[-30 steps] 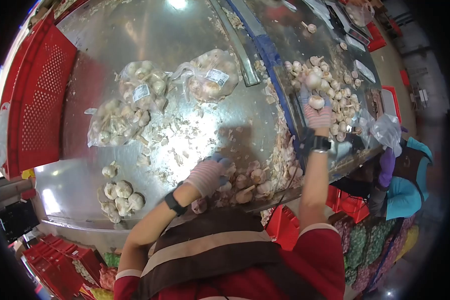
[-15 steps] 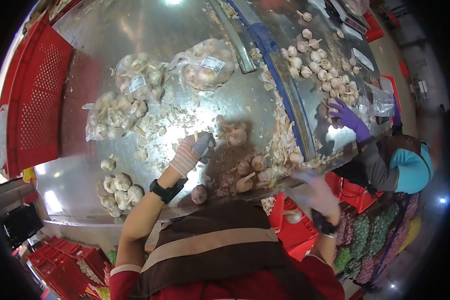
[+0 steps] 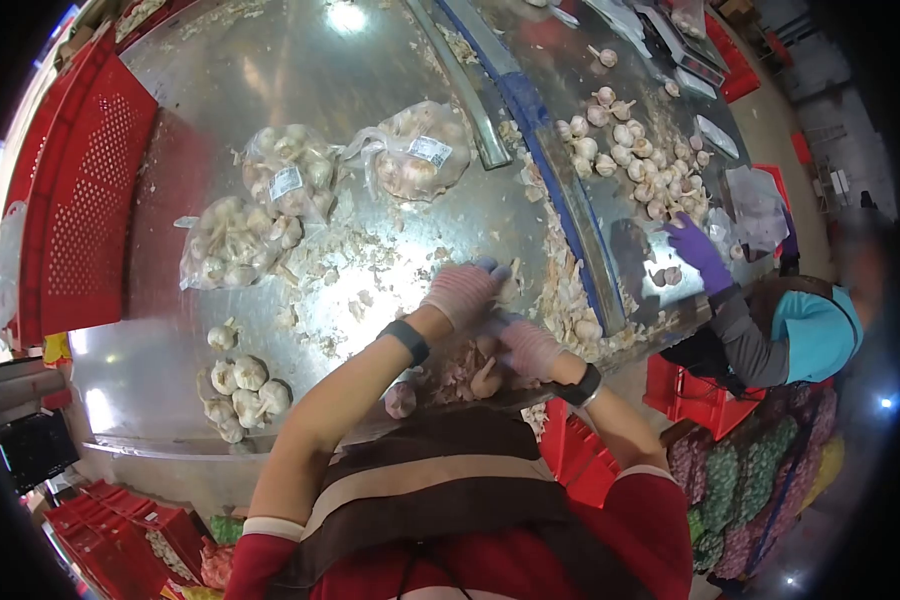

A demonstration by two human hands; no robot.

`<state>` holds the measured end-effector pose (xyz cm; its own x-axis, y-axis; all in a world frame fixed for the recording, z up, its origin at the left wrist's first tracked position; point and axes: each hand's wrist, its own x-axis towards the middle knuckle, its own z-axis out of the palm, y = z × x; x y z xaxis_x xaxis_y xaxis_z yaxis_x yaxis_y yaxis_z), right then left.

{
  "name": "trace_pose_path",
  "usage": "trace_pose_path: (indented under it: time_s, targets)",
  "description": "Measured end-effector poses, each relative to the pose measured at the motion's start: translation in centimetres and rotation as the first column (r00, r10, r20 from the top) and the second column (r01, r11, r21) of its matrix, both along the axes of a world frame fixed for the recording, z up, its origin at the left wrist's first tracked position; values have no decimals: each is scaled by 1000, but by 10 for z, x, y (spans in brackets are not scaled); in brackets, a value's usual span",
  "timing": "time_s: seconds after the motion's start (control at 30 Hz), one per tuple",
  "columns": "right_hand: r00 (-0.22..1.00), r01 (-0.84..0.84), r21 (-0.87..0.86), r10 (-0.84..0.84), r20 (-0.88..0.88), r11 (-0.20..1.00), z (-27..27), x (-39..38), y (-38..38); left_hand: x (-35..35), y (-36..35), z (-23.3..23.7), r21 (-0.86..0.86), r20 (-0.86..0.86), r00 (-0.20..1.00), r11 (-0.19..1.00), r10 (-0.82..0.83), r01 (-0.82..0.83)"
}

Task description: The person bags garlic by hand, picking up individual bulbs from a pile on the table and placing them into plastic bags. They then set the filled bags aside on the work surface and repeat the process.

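Note:
My left hand (image 3: 464,294), in a pink-striped glove with grey fingertips, is over the table near its front edge. Its fingers are curled, and what they hold, if anything, is hidden beneath. Just below it, my right hand (image 3: 530,349) reaches in from the side with gloved fingers stretched out, beside the loose garlic bulbs (image 3: 486,381) and peelings. A single purplish garlic bulb (image 3: 400,400) lies left of this heap. Further left, several whitish garlic bulbs (image 3: 249,373) sit together near the edge.
Bagged garlic (image 3: 410,175) with labels lies further back. A red perforated crate (image 3: 95,200) stands at left, and another red crate (image 3: 582,455) below the edge. Beyond a blue divider (image 3: 520,95), a co-worker's purple-gloved hand (image 3: 698,255) is beside piled garlic (image 3: 650,165).
My right hand has come up from above the red crate, where a garlic bulb was in the air, to the table. My left hand has moved right, towards the heap.

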<state>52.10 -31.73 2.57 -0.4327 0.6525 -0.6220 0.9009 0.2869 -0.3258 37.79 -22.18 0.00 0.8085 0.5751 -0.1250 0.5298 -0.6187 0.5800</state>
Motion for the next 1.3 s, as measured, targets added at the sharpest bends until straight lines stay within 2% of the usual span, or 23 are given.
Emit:
trace_pose_path:
  time_s: [0.03, 0.07, 0.1, 0.17, 0.2, 0.23, 0.27, 0.37, 0.4, 0.5, 0.63, 0.7, 0.73, 0.8, 0.87, 0.9, 1.0, 1.07, 1.1, 1.17, 1.2, 1.23, 1.3]
  targets:
    - [880, 313, -200, -363, -306, 928, 12, 4, 0, 3, 2, 3, -2, -124, 992, 1000, 1, -1]
    - [552, 496, -469, -682, -480, 731, 20, 8, -2, 2, 4, 5, -3, -122, 993, 1000, 3, -3]
    - [552, 497, -468, -682, -479, 731, 22, 13, -4, 0, 6, 7, -103, -158, 987, 994, 23, -40]
    - [34, 353, -813, -875, -484, 463, 23, 22, -13, -7, 6, 8, -202, -195, 980, 977, 32, -72]
    - [29, 355, -814, -875, -483, 461, 21, 22, -16, -15, 1, 7, -407, 11, 979, 896, 202, -180]
    - [-216, 280, -910, -904, -370, 306, 17, 20, -18, -23, -3, 7, -608, 172, 900, 762, 400, -223]
    - [-436, 160, -974, -874, -217, 162, 14, 17, -20, -29, -6, 6, -606, 170, 901, 764, 398, -224]
    - [-708, -46, -988, -702, -70, 145, 27, -7, -23, -44, -19, 3, -930, 317, 631, 361, 708, 63]
    - [-797, -109, -984, -604, 2, 141, 29, -12, -23, -47, -23, 2, -931, 314, 632, 361, 708, 59]
    - [-790, -192, -946, -613, -9, 261, 19, -24, -15, -53, -30, 39, -911, 407, 478, 311, 778, 270]
    - [-750, -326, -856, -661, -24, 401, 17, -36, -5, -54, -47, 51, -923, 376, 383, 375, 844, 79]
    - [-758, -369, -848, -651, 39, 379, 3, -41, 1, -48, -54, 60, -719, 415, 587, 646, 695, -258]
    - [-764, -411, -836, -637, 100, 363, 0, -43, 4, -46, -53, 61, -722, 412, 586, 643, 697, -257]
    - [-775, -414, -842, -619, 127, 346, 1, -39, 14, -43, -48, 63, -287, 612, 642, 886, 461, -363]
    - [-746, -294, -861, -662, -65, 416, -2, -25, 29, -45, -45, 70, -409, 595, 601, 845, 533, -345]
    - [-808, -323, -860, -589, 33, 395, -23, -3, 39, -47, -43, 68, -362, 593, 631, 865, 500, -347]
    - [-906, -36, -899, -394, -155, 437, 29, 44, 78, -45, -47, 37, -320, 551, 733, 912, 400, -257]
    - [-900, 227, -898, -270, -341, 377, 50, 87, 100, -35, -60, 22, -297, 187, 979, 946, -77, 131]
    - [-900, 233, -899, -268, -344, 372, 46, 107, 102, -28, -69, 24, -301, 192, 978, 944, -79, 136]
    - [-697, 643, -766, -406, -591, 12, 34, 133, 104, -15, -82, 30, -276, -149, 945, 930, -290, 242]
    - [-101, 953, -244, -568, -817, 181, 29, 135, 90, -11, -85, 20, -277, -142, 946, 929, -290, 243]
    - [527, 846, 325, -573, -627, 423, 29, 130, 67, -7, -91, 4, -335, -210, 917, 906, -340, 259]
    - [595, 804, 107, -792, -138, 586, 41, 105, 37, -5, -93, -4, -391, -272, 881, 881, -387, 266]
